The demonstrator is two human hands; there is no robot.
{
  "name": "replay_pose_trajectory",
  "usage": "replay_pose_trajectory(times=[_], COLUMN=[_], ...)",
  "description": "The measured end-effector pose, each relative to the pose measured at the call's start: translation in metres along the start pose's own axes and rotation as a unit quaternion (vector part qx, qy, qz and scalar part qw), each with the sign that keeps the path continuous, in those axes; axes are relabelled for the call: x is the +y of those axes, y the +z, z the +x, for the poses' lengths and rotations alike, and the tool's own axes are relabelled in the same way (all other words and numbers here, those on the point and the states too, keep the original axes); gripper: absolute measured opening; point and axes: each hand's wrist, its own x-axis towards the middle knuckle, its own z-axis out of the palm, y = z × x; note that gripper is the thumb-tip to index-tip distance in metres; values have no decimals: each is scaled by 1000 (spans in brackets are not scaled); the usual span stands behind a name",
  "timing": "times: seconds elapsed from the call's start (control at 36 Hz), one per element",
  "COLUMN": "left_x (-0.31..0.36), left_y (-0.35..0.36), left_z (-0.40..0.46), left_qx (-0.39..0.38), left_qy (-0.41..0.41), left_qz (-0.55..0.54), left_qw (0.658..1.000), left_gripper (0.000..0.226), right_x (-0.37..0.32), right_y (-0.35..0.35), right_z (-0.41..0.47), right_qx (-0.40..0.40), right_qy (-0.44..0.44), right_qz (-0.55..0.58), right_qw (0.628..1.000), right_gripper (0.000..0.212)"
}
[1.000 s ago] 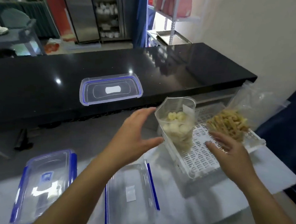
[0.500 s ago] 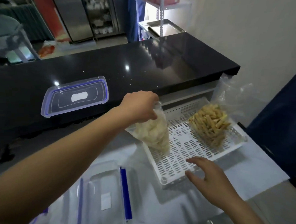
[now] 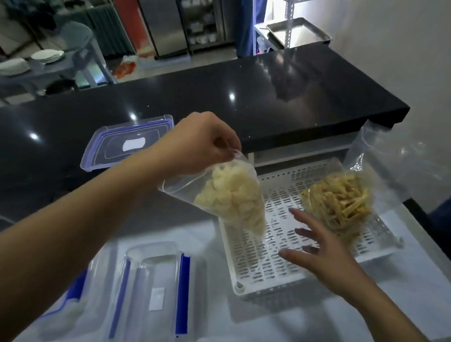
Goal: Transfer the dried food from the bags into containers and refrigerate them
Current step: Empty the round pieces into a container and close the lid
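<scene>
- Up top, the black bench [image 3: 275,100] carries a blue-rimmed lid [image 3: 127,144].
- White slotted tray [image 3: 263,267] holds the bag of yellow sticks [image 3: 340,205].
- Left hand [image 3: 200,140] pinches the bag of pale chips [image 3: 233,197] by its top, lifted above the tray's edge.
- Right hand [image 3: 322,251] hovers over the tray, fingers [image 3: 299,219] spread, holding nothing.
- Clear container [image 3: 155,292] sits nearest.

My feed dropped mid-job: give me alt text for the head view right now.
The left hand pinches the top of a clear bag of pale dried slices, holding it over the white slotted tray. The right hand hovers open above the tray beside a bag of yellow dried strips. A clear container sits in front.
</scene>
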Motion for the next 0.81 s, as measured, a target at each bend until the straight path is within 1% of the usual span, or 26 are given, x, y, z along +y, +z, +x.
replay_pose_trajectory(times=[0.03, 0.08, 0.17, 0.25, 0.33, 0.42, 0.5, 0.56, 0.67, 0.72, 0.81], left_x=[4, 10, 16, 17, 13, 7, -1, -6, -16, -21, -27], left_y=[-9, -26, -45, -57, -59, -56, -52, -51, -51, -52, -53], left_z=[-5, -16, -33, -50, -67, -83, -98, -107, -125, -134, -146], left_qx=[5, 16, 30, 35, 30, 28, 17, 12, 14, 16, 16], left_qy=[7, 15, 34, 55, 57, 51, 52, 51, 58, 65, 77], left_qz=[-8, -23, -43, -51, -51, -45, -47, -57, -76, -81, -77], left_qw=[1000, 999, 998, 997, 997, 997, 997, 997, 995, 994, 994], left_gripper=[8, 9, 11, 13, 13, 16, 14, 13, 11, 13, 15], right_x=[-4, -14, -30, -44, -53, -60, -64, -63, -60, -60, -64], right_y=[-1, 0, 7, 23, 41, 61, 82, 96, 120, 132, 149], right_z=[5, 13, 24, 32, 36, 36, 34, 32, 20, 15, 6], right_qx=[-17, -47, -94, -140, -165, -210, -253, -275, -289, -286, -254], right_qy=[-3, -18, -45, -68, -90, -106, -99, -78, -55, -52, -70], right_qz=[10, -4, -9, 27, 39, 58, 68, 83, 92, 83, 42], right_qw=[1000, 999, 995, 988, 981, 970, 960, 955, 951, 953, 964], right_gripper=[89, 104, 115, 116, 117, 117, 117, 115, 107, 108, 112])
